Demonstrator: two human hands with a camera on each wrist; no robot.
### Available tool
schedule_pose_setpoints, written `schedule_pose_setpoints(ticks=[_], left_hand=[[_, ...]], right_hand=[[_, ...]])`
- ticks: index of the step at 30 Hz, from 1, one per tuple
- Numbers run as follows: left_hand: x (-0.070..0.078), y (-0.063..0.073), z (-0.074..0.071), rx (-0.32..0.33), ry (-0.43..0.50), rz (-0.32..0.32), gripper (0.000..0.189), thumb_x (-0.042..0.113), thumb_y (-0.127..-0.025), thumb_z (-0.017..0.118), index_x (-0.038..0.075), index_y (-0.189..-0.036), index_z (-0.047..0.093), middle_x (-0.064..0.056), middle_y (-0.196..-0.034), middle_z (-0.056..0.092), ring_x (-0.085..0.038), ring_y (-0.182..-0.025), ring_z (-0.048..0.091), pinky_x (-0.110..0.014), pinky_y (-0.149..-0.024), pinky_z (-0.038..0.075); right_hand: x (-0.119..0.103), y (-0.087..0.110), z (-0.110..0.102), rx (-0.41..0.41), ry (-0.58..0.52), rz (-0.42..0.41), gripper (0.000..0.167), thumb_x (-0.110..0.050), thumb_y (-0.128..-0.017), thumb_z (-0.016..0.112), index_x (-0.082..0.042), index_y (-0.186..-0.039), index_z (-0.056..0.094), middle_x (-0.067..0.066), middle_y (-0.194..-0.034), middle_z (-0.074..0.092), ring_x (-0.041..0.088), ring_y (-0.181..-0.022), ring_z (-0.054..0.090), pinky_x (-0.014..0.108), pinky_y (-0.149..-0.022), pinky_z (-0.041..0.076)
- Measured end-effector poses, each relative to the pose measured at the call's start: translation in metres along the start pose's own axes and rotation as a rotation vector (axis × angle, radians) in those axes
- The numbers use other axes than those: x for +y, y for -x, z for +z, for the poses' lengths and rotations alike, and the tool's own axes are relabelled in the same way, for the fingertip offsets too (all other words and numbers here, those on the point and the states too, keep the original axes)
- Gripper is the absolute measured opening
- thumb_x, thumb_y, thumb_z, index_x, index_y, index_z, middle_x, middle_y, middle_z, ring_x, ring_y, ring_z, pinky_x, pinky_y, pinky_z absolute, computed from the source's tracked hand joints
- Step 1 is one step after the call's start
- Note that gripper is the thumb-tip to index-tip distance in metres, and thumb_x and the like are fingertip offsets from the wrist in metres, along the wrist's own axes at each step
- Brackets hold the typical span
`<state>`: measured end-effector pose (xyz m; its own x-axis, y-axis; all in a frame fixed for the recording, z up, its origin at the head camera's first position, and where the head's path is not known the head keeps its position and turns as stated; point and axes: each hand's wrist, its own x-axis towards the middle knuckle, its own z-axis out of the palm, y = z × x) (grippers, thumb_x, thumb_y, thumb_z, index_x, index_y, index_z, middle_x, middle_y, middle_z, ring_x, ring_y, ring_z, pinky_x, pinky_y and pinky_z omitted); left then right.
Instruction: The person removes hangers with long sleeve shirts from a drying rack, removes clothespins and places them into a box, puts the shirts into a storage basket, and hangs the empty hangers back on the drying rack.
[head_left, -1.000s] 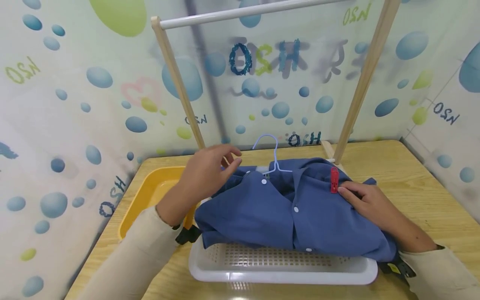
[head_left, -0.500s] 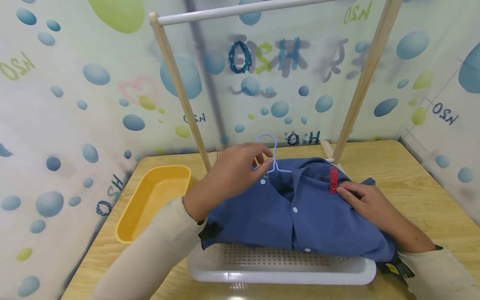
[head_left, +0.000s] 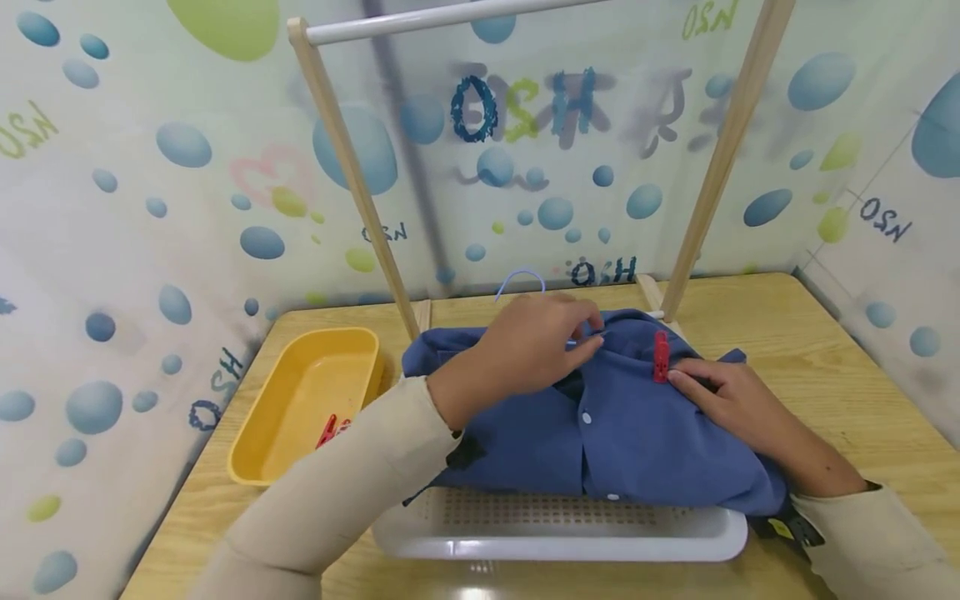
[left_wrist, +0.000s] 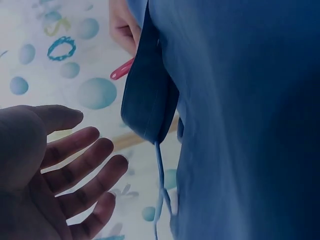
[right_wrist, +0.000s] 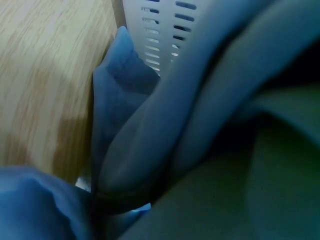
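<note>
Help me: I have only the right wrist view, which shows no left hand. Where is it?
Observer: In the head view, the left hand is over the blue shirt.
Operator: Is it holding anything?
Observer: No, the left wrist view shows its fingers holding nothing.
Operator: Any clip near the right hand?
Observer: Yes, in the head view a red clip is against the shirt, right beside that hand.

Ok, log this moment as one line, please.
left hand: open, near collar | right hand: on blue shirt, beside red clip | blue shirt: on hanger, over white basket | yellow tray: red pieces inside
</note>
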<state>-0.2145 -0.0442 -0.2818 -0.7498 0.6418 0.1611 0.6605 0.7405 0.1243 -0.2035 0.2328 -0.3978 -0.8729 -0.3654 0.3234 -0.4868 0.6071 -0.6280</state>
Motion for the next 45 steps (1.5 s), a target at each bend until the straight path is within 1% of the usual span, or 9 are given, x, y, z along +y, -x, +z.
schedule_pose_setpoints(ticks=[5, 10, 15, 19, 22, 26, 30, 39, 45], left_hand=[[0.010, -0.013, 0.010, -0.047, -0.014, 0.014, 0.025, 0.038, -0.101, 0.057, 0.023, -0.119, 0.066, 0.007, -0.106, 0.070, -0.005, -0.090, 0.064, -0.027, -0.077, 0.050], [0.018, -0.025, 0.020, -0.066, -0.015, 0.020, 0.026, 0.040, -0.101, 0.056, 0.026, -0.120, 0.065, 0.010, -0.109, 0.068, -0.005, -0.095, 0.062, -0.035, -0.086, 0.046], [0.020, -0.031, 0.028, -0.077, 0.005, 0.023, 0.031, 0.042, -0.101, 0.055, 0.025, -0.126, 0.064, 0.009, -0.112, 0.068, -0.006, -0.099, 0.062, -0.040, -0.092, 0.046], [0.017, -0.035, 0.033, -0.113, 0.046, 0.034, 0.039, 0.043, -0.101, 0.055, 0.022, -0.134, 0.060, 0.007, -0.119, 0.070, -0.005, -0.099, 0.065, -0.029, -0.087, 0.051], [0.016, -0.036, 0.037, -0.160, 0.093, 0.037, 0.044, 0.043, -0.101, 0.055, 0.022, -0.141, 0.054, 0.006, -0.122, 0.069, -0.003, -0.093, 0.066, -0.020, -0.075, 0.051], [0.017, -0.037, 0.044, -0.209, 0.140, 0.031, 0.051, 0.045, -0.102, 0.053, 0.025, -0.149, 0.045, 0.007, -0.125, 0.068, -0.002, -0.088, 0.065, -0.019, -0.070, 0.050], [0.018, -0.038, 0.047, -0.214, 0.147, 0.033, 0.056, 0.046, -0.102, 0.051, 0.028, -0.153, 0.038, 0.007, -0.126, 0.067, -0.002, -0.082, 0.065, -0.019, -0.065, 0.048], [0.016, -0.040, 0.051, -0.199, 0.214, 0.032, 0.045, 0.045, -0.104, 0.047, 0.026, -0.144, 0.047, 0.008, -0.119, 0.070, -0.002, -0.084, 0.065, -0.019, -0.072, 0.049], [0.016, -0.040, 0.053, -0.202, 0.246, 0.014, 0.040, 0.043, -0.105, 0.045, 0.023, -0.140, 0.048, 0.008, -0.115, 0.070, -0.002, -0.085, 0.064, -0.018, -0.075, 0.048]], right_hand=[[0.002, -0.001, 0.001, -0.010, -0.005, -0.007, 0.014, -0.014, -0.100, 0.060, -0.017, -0.098, 0.074, -0.001, -0.081, 0.068, 0.000, -0.068, 0.057, 0.023, -0.060, 0.046], [0.003, -0.003, 0.000, -0.014, 0.006, -0.004, 0.015, -0.014, -0.100, 0.060, -0.015, -0.099, 0.075, -0.001, -0.083, 0.069, -0.001, -0.069, 0.057, 0.022, -0.060, 0.045], [0.002, -0.004, 0.000, -0.023, 0.009, -0.012, 0.015, -0.015, -0.100, 0.060, -0.016, -0.100, 0.076, -0.001, -0.085, 0.071, -0.002, -0.070, 0.059, 0.023, -0.061, 0.046], [0.000, -0.004, 0.001, -0.010, 0.014, -0.038, 0.015, -0.012, -0.099, 0.062, -0.014, -0.100, 0.076, 0.000, -0.085, 0.073, -0.003, -0.069, 0.059, 0.022, -0.060, 0.047], [0.000, -0.003, 0.001, -0.012, 0.023, -0.052, 0.014, -0.012, -0.098, 0.063, -0.014, -0.101, 0.077, -0.001, -0.086, 0.074, -0.004, -0.069, 0.059, 0.021, -0.060, 0.048], [0.001, -0.001, 0.000, -0.023, 0.030, -0.049, 0.015, -0.013, -0.098, 0.063, -0.015, -0.102, 0.077, -0.001, -0.087, 0.075, -0.004, -0.069, 0.060, 0.022, -0.060, 0.049], [0.001, -0.001, 0.000, -0.014, 0.040, -0.055, 0.015, -0.012, -0.098, 0.063, -0.015, -0.102, 0.077, -0.002, -0.088, 0.075, -0.005, -0.071, 0.061, 0.021, -0.061, 0.050], [0.000, -0.002, -0.001, -0.016, 0.061, -0.062, 0.014, -0.012, -0.099, 0.062, -0.015, -0.101, 0.075, -0.002, -0.087, 0.073, -0.005, -0.070, 0.059, 0.022, -0.061, 0.048], [0.000, -0.002, 0.001, -0.001, 0.052, -0.079, 0.014, -0.010, -0.099, 0.061, -0.014, -0.100, 0.074, -0.004, -0.081, 0.070, -0.004, -0.068, 0.057, 0.021, -0.059, 0.045]])
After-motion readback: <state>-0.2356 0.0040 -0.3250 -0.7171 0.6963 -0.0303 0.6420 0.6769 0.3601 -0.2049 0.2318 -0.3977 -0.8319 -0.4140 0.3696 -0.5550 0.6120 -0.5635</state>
